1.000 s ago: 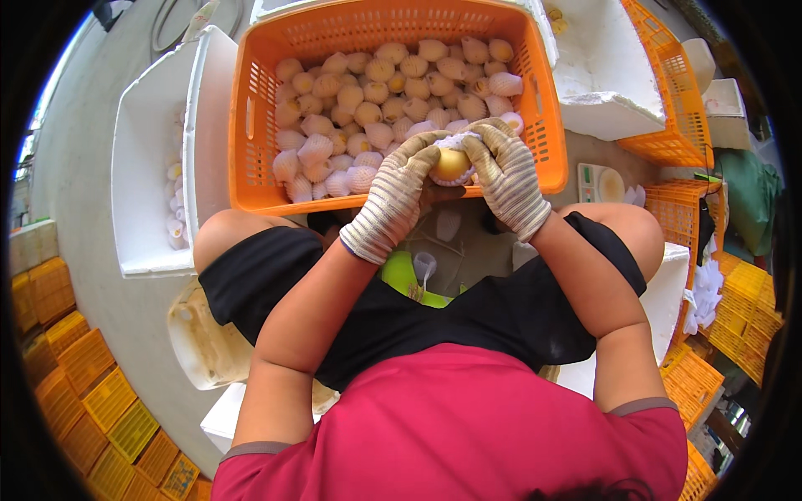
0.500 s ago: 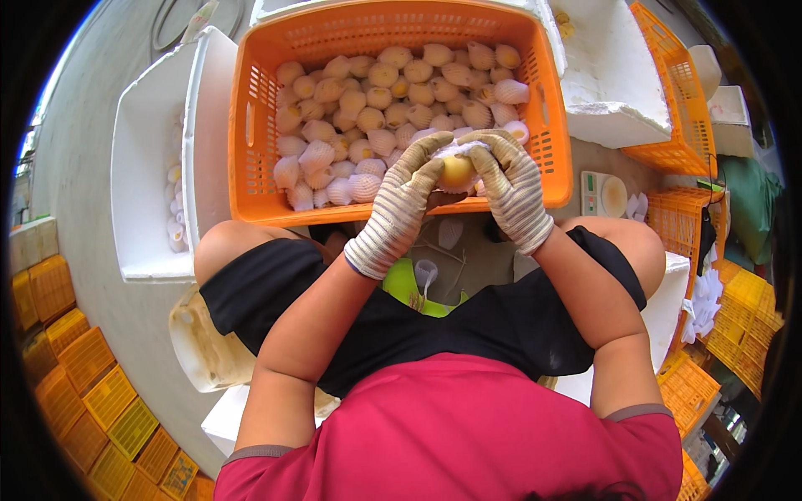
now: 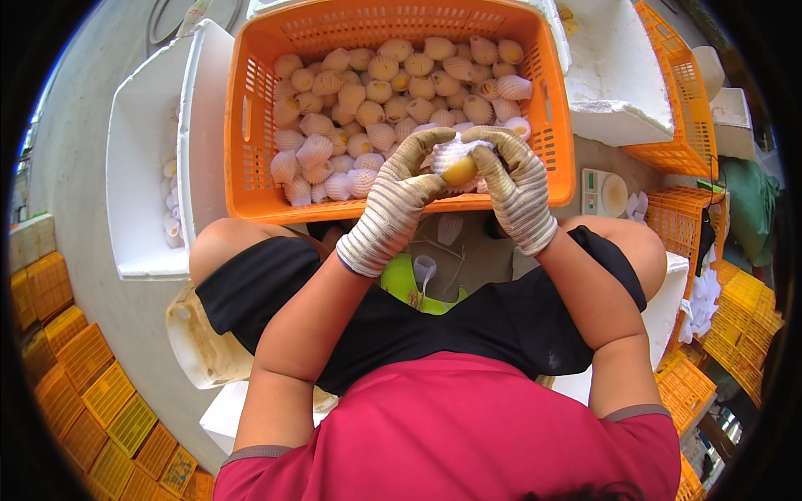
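Observation:
Both my hands wear striped knit gloves and meet over the near edge of an orange crate (image 3: 284,213). Between them is a round yellow fruit (image 3: 460,173), partly covered by a white foam net sleeve (image 3: 452,152). My left hand (image 3: 393,200) has its fingers curled against the fruit and sleeve from the left. From the other side, my right hand (image 3: 520,190) pinches the sleeve and fruit with thumb and fingers. Many sleeved yellow fruits (image 3: 380,90) fill the crate behind my hands.
A white foam box (image 3: 150,167) with sleeved fruits stands left of the crate; another foam box (image 3: 614,75) is at right. A small scale (image 3: 605,194) lies near my right knee. Stacked yellow-orange crates (image 3: 92,380) line the lower left. A bright green object (image 3: 403,282) lies between my legs.
The fruit has been turned in my hands, and more of the white foam sleeve now shows over its top. My left hand has shifted slightly left, its thumb lower on the fruit.

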`<action>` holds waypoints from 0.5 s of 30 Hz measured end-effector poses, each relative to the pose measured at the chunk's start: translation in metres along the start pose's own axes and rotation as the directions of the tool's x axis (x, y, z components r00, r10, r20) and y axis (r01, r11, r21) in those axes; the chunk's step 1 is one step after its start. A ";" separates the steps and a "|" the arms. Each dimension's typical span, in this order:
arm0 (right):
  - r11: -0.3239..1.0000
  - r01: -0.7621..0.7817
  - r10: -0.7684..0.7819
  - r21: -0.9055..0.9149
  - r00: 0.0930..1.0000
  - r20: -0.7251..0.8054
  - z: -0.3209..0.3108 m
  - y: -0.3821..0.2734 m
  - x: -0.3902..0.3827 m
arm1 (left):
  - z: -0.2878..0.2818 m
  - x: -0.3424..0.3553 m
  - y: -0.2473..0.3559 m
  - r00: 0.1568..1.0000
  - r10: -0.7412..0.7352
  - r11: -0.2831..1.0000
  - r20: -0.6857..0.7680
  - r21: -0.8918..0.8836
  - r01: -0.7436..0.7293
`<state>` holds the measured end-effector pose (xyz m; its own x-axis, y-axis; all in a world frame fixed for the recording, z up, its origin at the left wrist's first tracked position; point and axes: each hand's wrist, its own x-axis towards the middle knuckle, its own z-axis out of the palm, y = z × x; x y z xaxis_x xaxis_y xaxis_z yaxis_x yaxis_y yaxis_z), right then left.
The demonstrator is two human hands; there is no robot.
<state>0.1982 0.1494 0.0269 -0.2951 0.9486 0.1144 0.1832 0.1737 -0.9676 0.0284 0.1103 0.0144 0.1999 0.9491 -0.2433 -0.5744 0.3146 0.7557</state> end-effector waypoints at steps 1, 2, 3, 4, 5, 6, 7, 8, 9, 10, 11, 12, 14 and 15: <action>1.000 0.011 -0.011 -0.007 1.000 -0.004 0.000 0.000 0.000 | -0.001 0.000 0.000 1.000 0.007 0.999 0.001 0.044 -0.007; 0.991 -0.096 0.096 0.094 0.995 -0.001 0.000 0.002 0.001 | -0.003 0.000 0.001 1.000 0.014 0.996 0.002 0.088 -0.014; 0.960 -0.202 0.204 0.192 0.979 0.011 -0.002 0.005 0.002 | 0.000 -0.001 0.005 0.999 -0.050 0.999 -0.005 0.004 0.050; 0.909 -0.303 0.307 0.286 0.951 0.033 -0.004 0.006 0.003 | 0.006 -0.002 0.013 0.993 -0.114 0.990 -0.007 -0.079 0.113; 0.858 -0.389 0.390 0.335 0.918 0.068 -0.007 0.005 0.003 | 0.009 -0.003 0.017 0.984 -0.177 0.971 -0.004 -0.162 0.174; 0.796 -0.471 0.467 0.379 0.877 0.111 -0.010 -0.001 0.004 | 0.008 -0.002 0.016 0.984 -0.173 0.975 0.034 -0.136 0.176; 0.724 -0.548 0.537 0.418 0.829 0.157 -0.013 -0.003 0.004 | 0.009 -0.003 0.017 0.986 -0.165 0.984 0.016 -0.059 0.166; 0.718 -0.569 0.538 0.402 0.819 0.199 -0.013 0.005 0.003 | 0.011 -0.005 0.019 0.988 -0.155 0.988 -0.001 0.019 0.155; 0.683 -0.606 0.574 0.407 0.791 0.215 -0.013 0.006 0.003 | 0.012 -0.005 0.020 0.989 -0.144 0.985 -0.016 0.096 0.145; 0.648 -0.642 0.608 0.410 0.760 0.230 -0.012 0.006 0.002 | 0.011 -0.003 0.018 0.990 -0.138 0.976 -0.024 0.167 0.140; 0.611 -0.676 0.640 0.413 0.728 0.246 -0.012 0.007 0.002 | 0.009 -0.002 0.018 0.985 -0.168 0.970 -0.039 0.172 0.172; 0.580 -0.695 0.653 0.425 0.709 0.266 -0.011 0.016 0.002 | 0.007 -0.002 0.018 0.979 -0.196 0.963 -0.060 0.177 0.203; 0.552 -0.707 0.638 0.442 0.699 0.322 -0.012 0.024 0.001 | 0.005 0.000 0.017 0.961 -0.233 0.941 -0.152 0.214 0.262; 0.537 -0.716 0.627 0.446 0.692 0.357 -0.009 0.023 0.002 | 0.001 0.000 0.014 0.953 -0.251 0.945 -0.169 0.172 0.280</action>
<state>0.2107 0.1574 0.0070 -0.4239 0.6713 -0.6080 -0.1083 -0.7041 -0.7018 0.0209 0.1151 0.0256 0.2005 0.8274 -0.5247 -0.3502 0.5607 0.7503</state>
